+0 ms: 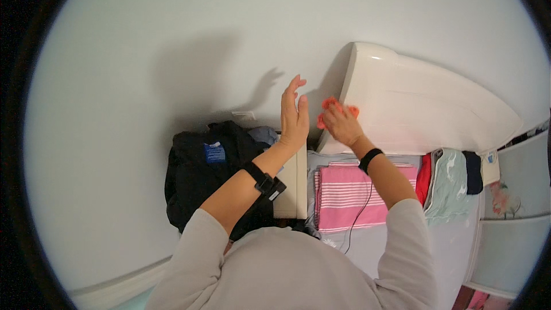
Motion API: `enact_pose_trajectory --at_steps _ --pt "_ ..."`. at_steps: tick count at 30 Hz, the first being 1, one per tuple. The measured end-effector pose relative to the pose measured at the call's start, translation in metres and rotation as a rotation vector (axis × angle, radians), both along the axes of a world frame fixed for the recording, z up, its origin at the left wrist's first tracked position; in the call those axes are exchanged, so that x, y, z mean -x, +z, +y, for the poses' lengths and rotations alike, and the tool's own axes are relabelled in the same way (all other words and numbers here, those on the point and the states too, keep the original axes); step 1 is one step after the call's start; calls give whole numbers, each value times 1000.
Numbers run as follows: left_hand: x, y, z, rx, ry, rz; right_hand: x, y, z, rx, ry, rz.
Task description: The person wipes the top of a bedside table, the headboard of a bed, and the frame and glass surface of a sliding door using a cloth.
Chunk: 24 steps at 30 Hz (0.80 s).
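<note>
My right hand (342,125) grips a crumpled orange-red cloth (330,105) at the left edge of a glossy cream headboard (413,103). Parts of the cloth stick out around the fingers. To its left my left hand (296,114) is raised in front of the pale wall (267,17), holding nothing, with the thumb apart from the bent fingers. A dark strap is on each of my forearms.
Black clothing (193,185) lies heaped on a cream cabinet (297,185) at the left. Folded pink striped fabric (344,198) and folded pale green fabric (450,185) lie on the bed (447,241). A thin black cable (358,217) crosses the pink fabric.
</note>
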State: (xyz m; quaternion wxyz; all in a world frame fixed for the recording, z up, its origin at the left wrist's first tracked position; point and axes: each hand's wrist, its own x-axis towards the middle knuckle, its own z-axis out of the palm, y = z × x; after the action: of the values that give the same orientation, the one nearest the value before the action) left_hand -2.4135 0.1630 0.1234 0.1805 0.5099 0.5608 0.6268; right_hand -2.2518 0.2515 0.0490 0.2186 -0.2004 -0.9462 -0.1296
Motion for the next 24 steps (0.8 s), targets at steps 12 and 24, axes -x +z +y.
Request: enact_pose_trajectory --at_steps 12,24 --pt "23 -26 -115 61 77 121 27 -132 -48 98 -152 -906" --pt "37 -20 -121 38 113 -33 34 148 45 -262 -108 -321"
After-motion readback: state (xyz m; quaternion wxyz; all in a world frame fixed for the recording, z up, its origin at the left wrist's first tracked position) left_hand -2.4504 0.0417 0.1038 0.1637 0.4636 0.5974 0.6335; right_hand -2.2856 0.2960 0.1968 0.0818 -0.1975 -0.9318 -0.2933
